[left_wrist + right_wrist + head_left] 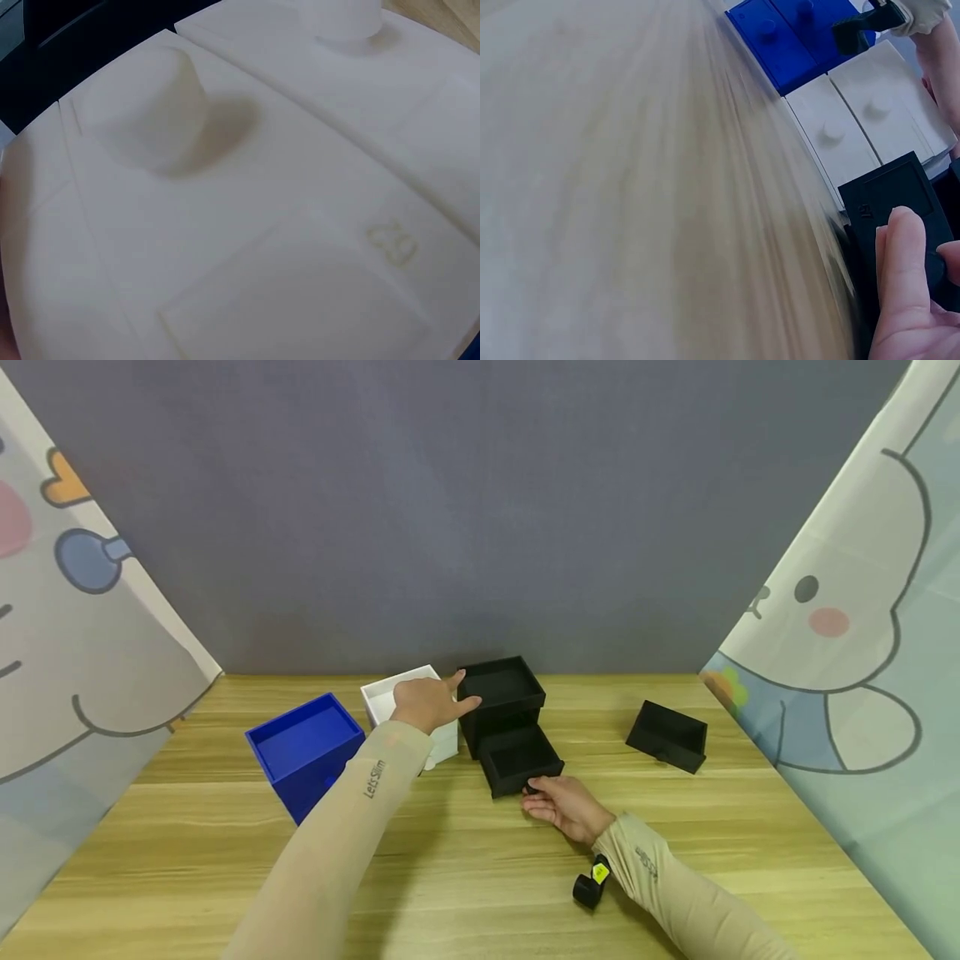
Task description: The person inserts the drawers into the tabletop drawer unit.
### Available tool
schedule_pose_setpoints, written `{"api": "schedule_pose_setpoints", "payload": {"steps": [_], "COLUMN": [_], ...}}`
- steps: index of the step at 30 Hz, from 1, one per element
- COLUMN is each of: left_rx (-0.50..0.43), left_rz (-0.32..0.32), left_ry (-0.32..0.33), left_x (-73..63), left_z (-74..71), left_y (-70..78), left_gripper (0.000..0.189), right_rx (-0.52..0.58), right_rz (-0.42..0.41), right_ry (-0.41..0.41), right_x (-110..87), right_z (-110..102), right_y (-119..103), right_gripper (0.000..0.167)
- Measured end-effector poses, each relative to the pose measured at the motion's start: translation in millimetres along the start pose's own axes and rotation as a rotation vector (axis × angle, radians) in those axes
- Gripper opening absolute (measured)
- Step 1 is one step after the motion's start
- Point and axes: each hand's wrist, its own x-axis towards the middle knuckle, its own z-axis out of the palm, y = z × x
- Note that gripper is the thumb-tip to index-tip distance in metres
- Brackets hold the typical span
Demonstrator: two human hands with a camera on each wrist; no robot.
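"Head view: what's the right grip (567,807) on?"

"It pinches the knob (935,271) of a black drawer (516,755): shallow, square-edged, open-topped, jutting from a black cabinet (501,685)."

"And the left grip (426,703)?"

"Thumb and finger apart, at the cabinet's left edge."

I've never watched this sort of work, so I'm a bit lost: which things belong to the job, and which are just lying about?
Probably part of the job:
black cabinet, with the left hand at its edge
pulled-out drawer, its knob pinched by the right hand

Apparently just lying about:
blue cabinet
white cabinet
loose black drawer, though it might belong too
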Motion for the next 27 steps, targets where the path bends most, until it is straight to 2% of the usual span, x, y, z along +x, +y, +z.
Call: {"api": "schedule_pose_setpoints", "payload": {"steps": [7,12,17,23,27], "left_rx": [-0.013,-0.017,-0.023,0.007,0.021], "left_rz": [0.005,-0.01,0.013,0.007,0.002], "left_ry": [0.011,0.0,-0.003,-0.022,-0.022], "left_x": [1.2,2.0,1.1,0.1,1.5], "left_z": [-1.7,-2.2,-3.4,-2.8,-1.5], "left_y": [-0.1,-0.6,1.8,0.7,-0.7], "left_gripper": [0.076,0.076,0.076,0.077,0.077], "right_rx": [-0.019,0.008,0.024,0.036,0.04], "right_rz": [0.002,0.004,0.002,0.014,-0.006], "right_ry": [0.025,0.03,0.045,0.058,0.064], "right_x": [4.7,5.4,4.7,5.2,5.8], "right_z": [2.8,5.7,6.6,9.9,11.2], "right_y": [-0.4,-1.8,-1.7,0.2,-0.5], "right_gripper": [0.019,0.02,0.02,0.017,0.017]}}
